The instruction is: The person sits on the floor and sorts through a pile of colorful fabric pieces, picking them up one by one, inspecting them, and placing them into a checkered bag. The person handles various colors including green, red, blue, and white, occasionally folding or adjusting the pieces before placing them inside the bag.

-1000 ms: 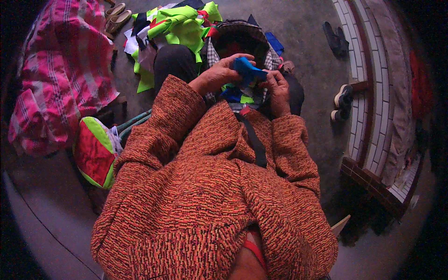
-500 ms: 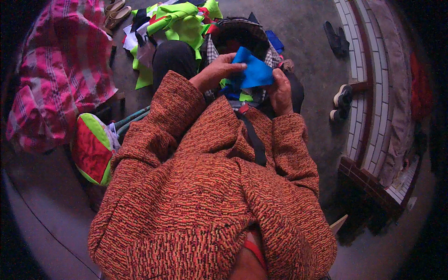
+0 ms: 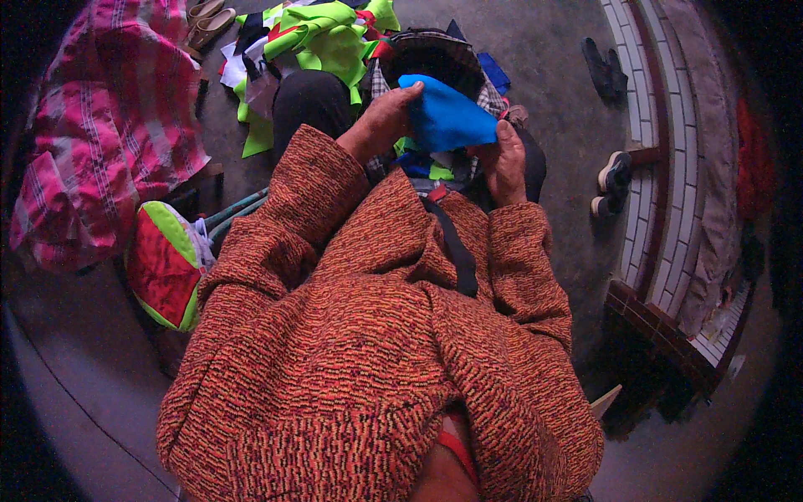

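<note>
Between my two hands a piece of bright blue fabric (image 3: 452, 117) is stretched out above my lap. My left hand (image 3: 389, 119) pinches its upper left corner, thumb on top. At the opposite end, my right hand (image 3: 504, 163) grips the lower right corner between thumb and fingers. Below the cloth, small green and blue scraps (image 3: 439, 171) lie in my lap. Just beyond the cloth is an opened bag with a black-and-white checked edge (image 3: 485, 102) and a dark inside, partly hidden by the fabric.
Lime, white, red and black fabric pieces (image 3: 322, 38) are heaped on the floor ahead. A pink plaid cloth (image 3: 113, 125) drapes at left, near a red-and-lime stitched item (image 3: 166, 263). Dark shoes (image 3: 615, 171) stand by the tiled ledge (image 3: 661, 167) at right. Tan shoes (image 3: 209, 27) lie far left.
The blue fabric has been spread wider and flatter. My left hand has shifted slightly left and up to its corner; my right hand moved slightly right.
</note>
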A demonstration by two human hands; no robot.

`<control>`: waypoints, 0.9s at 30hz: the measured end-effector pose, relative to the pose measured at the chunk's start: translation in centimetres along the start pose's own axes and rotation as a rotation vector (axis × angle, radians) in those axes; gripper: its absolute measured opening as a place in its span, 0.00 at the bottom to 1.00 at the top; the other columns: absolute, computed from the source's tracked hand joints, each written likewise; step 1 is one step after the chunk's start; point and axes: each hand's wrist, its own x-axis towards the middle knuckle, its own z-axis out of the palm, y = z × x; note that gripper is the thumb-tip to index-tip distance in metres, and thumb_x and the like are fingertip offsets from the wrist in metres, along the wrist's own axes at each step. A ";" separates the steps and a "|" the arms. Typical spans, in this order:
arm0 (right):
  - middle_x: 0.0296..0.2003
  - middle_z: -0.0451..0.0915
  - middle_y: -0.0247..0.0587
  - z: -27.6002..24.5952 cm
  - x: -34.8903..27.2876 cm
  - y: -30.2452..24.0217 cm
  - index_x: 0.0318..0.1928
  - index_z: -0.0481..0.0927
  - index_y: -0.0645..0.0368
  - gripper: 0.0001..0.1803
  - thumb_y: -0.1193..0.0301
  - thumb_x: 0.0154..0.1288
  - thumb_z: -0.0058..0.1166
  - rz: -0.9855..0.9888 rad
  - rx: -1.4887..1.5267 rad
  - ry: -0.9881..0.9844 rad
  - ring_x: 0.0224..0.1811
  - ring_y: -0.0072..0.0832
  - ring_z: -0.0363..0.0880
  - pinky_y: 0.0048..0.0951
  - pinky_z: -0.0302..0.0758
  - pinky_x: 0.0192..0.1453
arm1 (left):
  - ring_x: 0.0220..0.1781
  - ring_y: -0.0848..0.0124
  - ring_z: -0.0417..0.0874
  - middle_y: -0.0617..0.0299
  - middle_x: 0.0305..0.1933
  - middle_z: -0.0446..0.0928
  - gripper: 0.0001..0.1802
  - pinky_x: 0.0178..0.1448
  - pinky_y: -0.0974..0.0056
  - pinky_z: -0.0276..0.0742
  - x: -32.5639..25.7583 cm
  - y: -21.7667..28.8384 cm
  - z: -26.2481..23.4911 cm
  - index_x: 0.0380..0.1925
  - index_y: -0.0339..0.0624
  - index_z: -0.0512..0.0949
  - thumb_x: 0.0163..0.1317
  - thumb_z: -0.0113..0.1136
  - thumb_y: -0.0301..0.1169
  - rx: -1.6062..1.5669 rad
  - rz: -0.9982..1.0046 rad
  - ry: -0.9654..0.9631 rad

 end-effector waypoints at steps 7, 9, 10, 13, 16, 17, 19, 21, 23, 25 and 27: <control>0.42 0.74 0.44 -0.2 0.1 0.0 0.46 0.68 0.58 0.15 0.62 0.64 0.47 -0.061 -0.043 0.021 0.41 0.28 0.74 0.30 0.75 0.43 | 0.56 0.53 0.69 0.48 0.58 0.64 0.34 0.58 0.44 0.63 -0.4 0.8 0.3 0.58 0.35 0.58 0.60 0.49 0.50 -0.081 -0.027 -0.022; 0.48 0.70 0.46 0.7 0.1 0.2 0.50 0.65 0.57 0.19 0.64 0.62 0.51 -0.195 -0.214 0.140 0.49 0.29 0.70 0.31 0.73 0.48 | 0.56 0.54 0.70 0.49 0.58 0.65 0.34 0.57 0.45 0.64 0.2 0.3 -0.5 0.57 0.36 0.59 0.61 0.48 0.50 -0.067 0.009 -0.028; 0.51 0.67 0.45 0.7 0.2 0.6 0.53 0.64 0.57 0.24 0.63 0.58 0.54 -0.271 -0.357 0.117 0.52 0.31 0.68 0.33 0.72 0.50 | 0.56 0.55 0.70 0.49 0.58 0.65 0.33 0.57 0.46 0.65 0.4 0.0 -0.9 0.57 0.36 0.59 0.61 0.47 0.51 -0.059 0.028 -0.031; 0.58 0.62 0.45 0.5 0.2 1.5 0.60 0.58 0.55 0.40 0.61 0.49 0.63 -0.396 -0.675 0.050 0.58 0.35 0.64 0.37 0.68 0.56 | 0.54 0.58 0.72 0.50 0.55 0.67 0.34 0.55 0.51 0.68 0.8 -0.2 -0.7 0.55 0.37 0.62 0.60 0.48 0.53 0.135 0.066 -0.004; 0.60 0.61 0.47 2.8 -0.1 1.3 0.66 0.48 0.56 0.56 0.58 0.40 0.69 -0.172 -0.570 -0.092 0.60 0.36 0.63 0.36 0.62 0.61 | 0.49 0.60 0.76 0.54 0.50 0.71 0.31 0.52 0.55 0.72 2.5 -2.1 -2.2 0.55 0.38 0.63 0.61 0.46 0.52 0.320 0.158 -0.096; 0.59 0.61 0.48 2.9 -0.4 1.7 0.66 0.48 0.57 0.56 0.58 0.39 0.69 -0.175 -0.645 -0.117 0.60 0.35 0.63 0.36 0.62 0.61 | 0.50 0.61 0.75 0.53 0.51 0.70 0.33 0.53 0.56 0.71 2.2 -2.2 -1.5 0.55 0.38 0.63 0.60 0.46 0.54 0.274 0.087 -0.165; 0.59 0.62 0.49 3.0 -0.6 2.4 0.66 0.48 0.57 0.58 0.57 0.37 0.70 -0.181 -0.795 -0.168 0.60 0.35 0.62 0.34 0.61 0.61 | 0.53 0.61 0.72 0.49 0.54 0.68 0.36 0.55 0.58 0.69 0.4 -1.7 0.7 0.54 0.38 0.63 0.58 0.47 0.57 0.181 -0.056 -0.300; 0.55 0.67 0.49 3.0 -0.3 2.8 0.65 0.51 0.58 0.55 0.57 0.38 0.70 -0.216 -0.868 -0.140 0.56 0.35 0.67 0.32 0.64 0.59 | 0.54 0.59 0.71 0.48 0.56 0.66 0.39 0.58 0.57 0.67 0.7 -2.1 0.3 0.59 0.41 0.59 0.58 0.45 0.59 0.124 -0.168 -0.362; 0.51 0.72 0.48 2.0 0.4 4.2 0.62 0.57 0.60 0.47 0.57 0.44 0.67 -0.271 -0.986 -0.085 0.52 0.34 0.71 0.32 0.66 0.56 | 0.54 0.59 0.72 0.47 0.56 0.66 0.40 0.57 0.56 0.67 3.4 -4.2 -1.0 0.61 0.42 0.57 0.58 0.43 0.60 0.061 -0.232 -0.333; 0.46 0.75 0.47 0.4 1.0 5.2 0.57 0.63 0.62 0.37 0.58 0.51 0.62 -0.073 -0.740 -0.021 0.47 0.33 0.74 0.31 0.69 0.52 | 0.52 0.62 0.72 0.53 0.54 0.69 0.37 0.55 0.56 0.67 1.3 -2.7 1.0 0.60 0.46 0.59 0.60 0.38 0.60 0.215 -0.129 -0.370; 0.42 0.77 0.45 0.1 1.2 4.7 0.53 0.68 0.63 0.28 0.59 0.57 0.56 0.040 -0.539 0.031 0.43 0.31 0.75 0.30 0.71 0.47 | 0.51 0.64 0.71 0.56 0.51 0.70 0.35 0.53 0.56 0.67 0.5 -1.4 1.2 0.59 0.48 0.62 0.61 0.34 0.60 0.330 -0.058 -0.366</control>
